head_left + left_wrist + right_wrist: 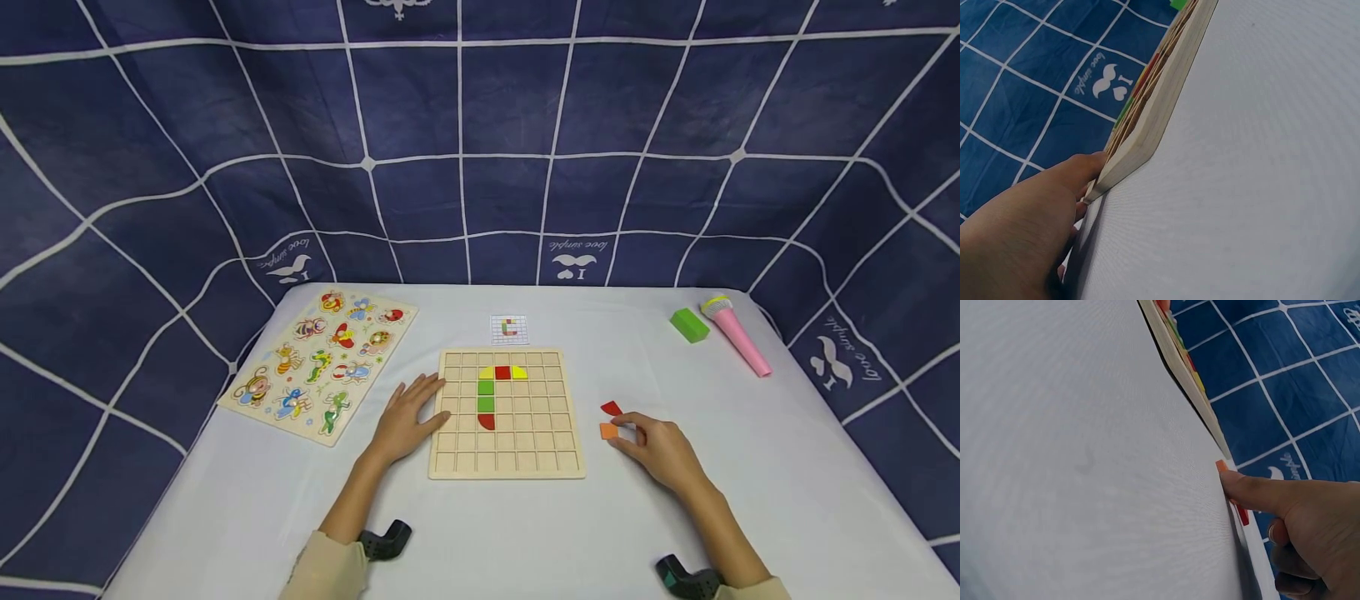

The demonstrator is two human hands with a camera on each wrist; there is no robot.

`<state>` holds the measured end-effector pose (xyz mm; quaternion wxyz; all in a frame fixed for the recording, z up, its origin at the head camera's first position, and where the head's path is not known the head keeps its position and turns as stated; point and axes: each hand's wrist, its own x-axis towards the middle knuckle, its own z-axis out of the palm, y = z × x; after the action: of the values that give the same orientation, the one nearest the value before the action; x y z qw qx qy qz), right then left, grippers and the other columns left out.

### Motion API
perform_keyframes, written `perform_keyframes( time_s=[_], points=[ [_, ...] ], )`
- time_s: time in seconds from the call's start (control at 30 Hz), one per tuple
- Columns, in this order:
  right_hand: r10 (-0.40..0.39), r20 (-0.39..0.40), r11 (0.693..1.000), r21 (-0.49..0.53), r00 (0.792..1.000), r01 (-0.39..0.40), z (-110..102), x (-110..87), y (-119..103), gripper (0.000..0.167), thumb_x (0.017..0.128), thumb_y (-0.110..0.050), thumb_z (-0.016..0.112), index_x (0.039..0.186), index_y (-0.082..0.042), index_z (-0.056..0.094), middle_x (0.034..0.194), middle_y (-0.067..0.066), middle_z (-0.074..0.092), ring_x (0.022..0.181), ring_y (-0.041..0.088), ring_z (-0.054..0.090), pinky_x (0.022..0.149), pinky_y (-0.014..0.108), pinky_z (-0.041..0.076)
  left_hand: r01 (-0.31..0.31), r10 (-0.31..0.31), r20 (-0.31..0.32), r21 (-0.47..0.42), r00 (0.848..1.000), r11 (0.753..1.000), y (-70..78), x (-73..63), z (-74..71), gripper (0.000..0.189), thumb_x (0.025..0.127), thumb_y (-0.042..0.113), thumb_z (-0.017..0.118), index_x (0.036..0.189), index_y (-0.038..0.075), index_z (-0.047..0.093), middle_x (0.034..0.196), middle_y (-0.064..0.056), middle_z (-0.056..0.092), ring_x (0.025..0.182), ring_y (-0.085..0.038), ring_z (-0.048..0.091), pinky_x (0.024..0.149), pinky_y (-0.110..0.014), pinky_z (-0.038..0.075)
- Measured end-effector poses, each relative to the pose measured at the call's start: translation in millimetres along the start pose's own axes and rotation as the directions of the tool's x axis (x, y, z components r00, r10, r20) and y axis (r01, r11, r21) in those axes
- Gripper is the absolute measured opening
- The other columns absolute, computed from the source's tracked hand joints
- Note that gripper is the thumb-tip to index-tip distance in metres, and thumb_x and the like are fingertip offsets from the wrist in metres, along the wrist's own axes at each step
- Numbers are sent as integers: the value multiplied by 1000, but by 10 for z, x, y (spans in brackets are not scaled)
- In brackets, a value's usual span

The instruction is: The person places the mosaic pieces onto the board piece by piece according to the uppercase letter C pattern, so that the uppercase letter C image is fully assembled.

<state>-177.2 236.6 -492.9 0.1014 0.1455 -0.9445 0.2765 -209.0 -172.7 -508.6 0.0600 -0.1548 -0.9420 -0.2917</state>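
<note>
A square wooden grid board (525,465) lies on the white table. On it, a red square (502,372) sits between two yellow rounded pieces (520,373), with two green squares (486,404) and a red quarter-round piece (487,422) running down the left side. My left hand (405,425) rests at the board's left edge, fingers extended and thumb (1091,164) over the rim. To the right of the board, my right hand (660,450) pinches an orange square tile (608,431) between thumb and index finger, low over the table. A loose red piece (611,408) lies just beyond it.
Behind the board is a small card (509,329) printed with a coloured grid pattern. An insect picture puzzle (318,367) lies at the left. At the back right are a green block (689,325) and a pink toy microphone (738,337). A dark checked cloth (510,200) hangs behind the table.
</note>
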Motion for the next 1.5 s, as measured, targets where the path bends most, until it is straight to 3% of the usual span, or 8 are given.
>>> perform_keyframes(
  time_s=[0.17, 0.4, 0.63, 0.83, 1.17, 1.5],
  points=[
    [-28, -43, 999, -23, 999, 27, 12, 30, -44, 26, 73, -25, 79, 94, -12, 69, 50, -13, 33, 44, 1, 28, 39, 19, 23, 1, -1, 8, 3, 1000, 1000, 4, 7, 7, 59, 87, 40, 61, 137, 14, 46, 144, -5, 38, 136, -26, 25, 112, -46, 9],
    [-111, -81, 993, 40, 991, 114, 107, 183, -279, 26, 75, -27, 77, 97, -16, 69, 50, -16, 33, 43, -1, 27, 38, 18, 25, 4, -4, 6, 0, 1000, 1000, -1, 8, 2, 59, 87, 40, 61, 137, 13, 46, 144, -5, 38, 136, -26, 25, 112, -46, 10],
    [-176, -52, 983, 52, 983, 179, 381, 383, -737, 28, 76, -31, 76, 96, -14, 69, 48, -16, 32, 42, -1, 26, 37, 18, 23, -1, 1, -11, -11, 1000, 1000, -18, 2, 26, 59, 86, 40, 62, 136, 13, 47, 143, -5, 39, 135, -27, 26, 112, -46, 9],
    [-175, 13, 983, 55, 984, 174, 622, 462, -980, 31, 77, -36, 74, 97, -14, 69, 47, -15, 35, 42, 0, 30, 37, 18, 25, 3, -3, 4, -9, 1000, 1000, -14, 3, 25, 59, 87, 41, 61, 137, 14, 46, 144, -5, 38, 136, -26, 24, 112, -45, 8],
    [-176, 49, 984, 14, 983, 175, 789, 510, -1063, 30, 76, -37, 75, 97, -17, 70, 45, -15, 34, 42, 1, 28, 39, 19, 24, 3, -4, 9, 6, 1000, 1000, -22, 1, 12, 58, 87, 41, 60, 137, 14, 45, 144, -5, 37, 136, -26, 24, 112, -46, 9],
    [-178, 38, 984, -4, 983, 178, 773, 519, -1079, 35, 77, -41, 72, 103, -16, 69, 43, -16, 33, 42, 2, 25, 38, 20, 25, 2, -2, 6, 6, 1000, 1000, -13, 3, 1, 58, 87, 40, 61, 137, 13, 46, 144, -6, 38, 136, -27, 25, 112, -47, 9]
  ],
)
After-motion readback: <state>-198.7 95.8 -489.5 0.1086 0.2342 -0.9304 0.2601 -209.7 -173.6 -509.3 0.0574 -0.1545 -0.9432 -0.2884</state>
